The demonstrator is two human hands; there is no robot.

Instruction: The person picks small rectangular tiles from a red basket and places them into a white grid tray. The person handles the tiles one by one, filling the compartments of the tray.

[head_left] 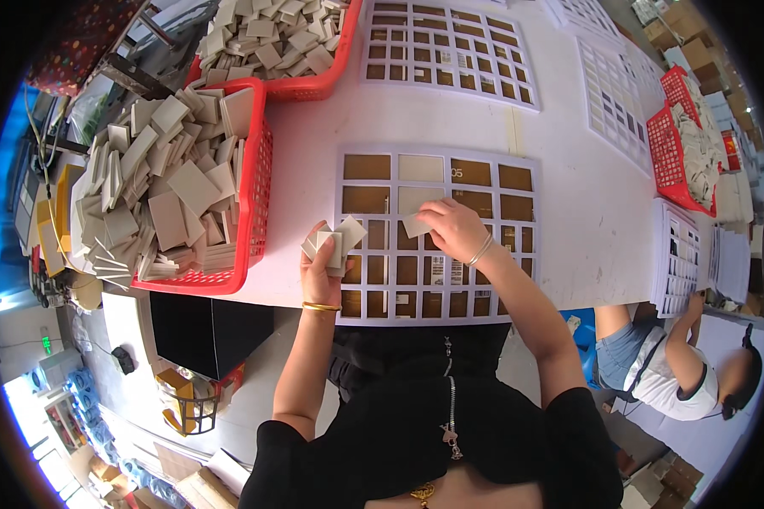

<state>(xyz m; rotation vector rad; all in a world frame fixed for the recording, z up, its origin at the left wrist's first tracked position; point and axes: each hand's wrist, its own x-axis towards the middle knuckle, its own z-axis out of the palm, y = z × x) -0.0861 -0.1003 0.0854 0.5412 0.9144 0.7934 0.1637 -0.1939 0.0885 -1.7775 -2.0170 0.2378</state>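
Head view, far left to begin: your red basket (259, 178) is heaped with loose pale tiles (193, 187), piled so high that a knock from your left arm could send some sliding. To the right of it, your left hand (320, 276) has its fingers curled around a fanned handful of tiles (335, 242), at the left edge of the white grid (437, 321). These stick out at different angles, so a slackened thumb could let one slip. The grid lies flat in front of you, close along the near edge of the table (569, 229); leaning in could nudge it askew, as neither hand appears to brace it. Pale pieces fill two openings at the far end of its second column from the left. Just nearer than those, your right hand (457, 231) pinches a single tile (414, 226) by its right side, fingertips closed on it. It sits skewed to the bars, and I cannot tell whether it touches them; lowered at that angle, a corner could catch. Well apart on the right, another person (666, 373) seems unlikely to bump you.
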